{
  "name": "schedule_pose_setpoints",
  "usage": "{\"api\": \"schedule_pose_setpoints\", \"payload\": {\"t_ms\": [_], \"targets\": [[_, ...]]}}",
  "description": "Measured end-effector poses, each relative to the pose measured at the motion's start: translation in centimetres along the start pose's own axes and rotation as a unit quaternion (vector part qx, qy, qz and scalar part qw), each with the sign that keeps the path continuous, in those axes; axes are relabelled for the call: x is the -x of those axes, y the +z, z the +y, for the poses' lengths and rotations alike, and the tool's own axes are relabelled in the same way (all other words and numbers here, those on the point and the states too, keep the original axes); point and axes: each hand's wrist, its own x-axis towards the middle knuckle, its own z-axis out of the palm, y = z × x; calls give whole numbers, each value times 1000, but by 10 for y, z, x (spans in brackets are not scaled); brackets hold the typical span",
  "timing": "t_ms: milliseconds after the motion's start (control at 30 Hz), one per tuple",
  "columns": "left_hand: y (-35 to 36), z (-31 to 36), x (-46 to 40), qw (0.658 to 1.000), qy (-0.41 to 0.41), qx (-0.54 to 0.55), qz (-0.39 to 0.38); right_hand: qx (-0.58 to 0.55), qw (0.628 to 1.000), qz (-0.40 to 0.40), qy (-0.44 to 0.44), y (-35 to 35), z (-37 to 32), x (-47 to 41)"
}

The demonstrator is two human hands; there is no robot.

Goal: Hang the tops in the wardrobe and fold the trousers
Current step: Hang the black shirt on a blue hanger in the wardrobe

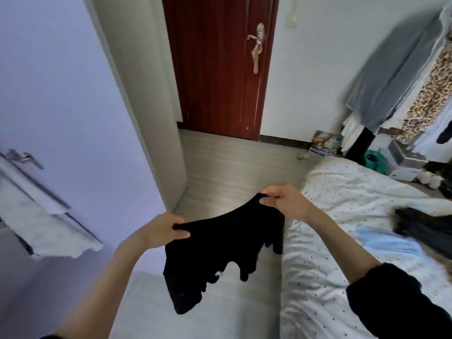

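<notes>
A black garment (220, 248) hangs in the air between my hands, over the floor beside the bed. My left hand (161, 231) pinches its top edge on the left, and my right hand (283, 201) pinches the same edge on the right. The cloth sags between them and its ragged lower part dangles below. I cannot tell whether it is a top or trousers. The white wardrobe (61, 106) stands at my left, with a handle (24, 157) on its door. More dark clothing (423, 228) lies on the bed at the right.
A bed with a white dotted sheet (342, 216) fills the lower right. A dark red door (220, 69) stands shut ahead. Clothes hang on a rack (403, 81) at the far right, with boxes and bags (396, 160) beneath it. Pale wood floor (232, 167) runs between wardrobe and bed.
</notes>
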Motion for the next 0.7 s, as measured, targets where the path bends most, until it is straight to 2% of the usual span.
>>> {"api": "schedule_pose_setpoints", "payload": {"t_ms": [133, 200, 267, 333, 533, 700], "targets": [[-15, -30, 33, 999, -35, 26, 0, 10, 993, -65, -97, 42, -56, -28], [-18, -30, 49, 992, -22, 109, 67, 6, 984, -103, -144, 67, -87, -40], [-21, -23, 56, 969, 24, 198, 146, 2, 972, -144, -186, 85, -113, -49], [-26, -17, 64, 948, 47, 251, 191, -6, 959, -176, -223, 98, -136, -56], [-42, -18, 87, 916, -36, 222, 331, -48, 937, -203, -280, 122, -173, -77], [-52, -22, 105, 895, -91, 252, 357, -72, 938, -200, -275, 138, -180, -86]]}}
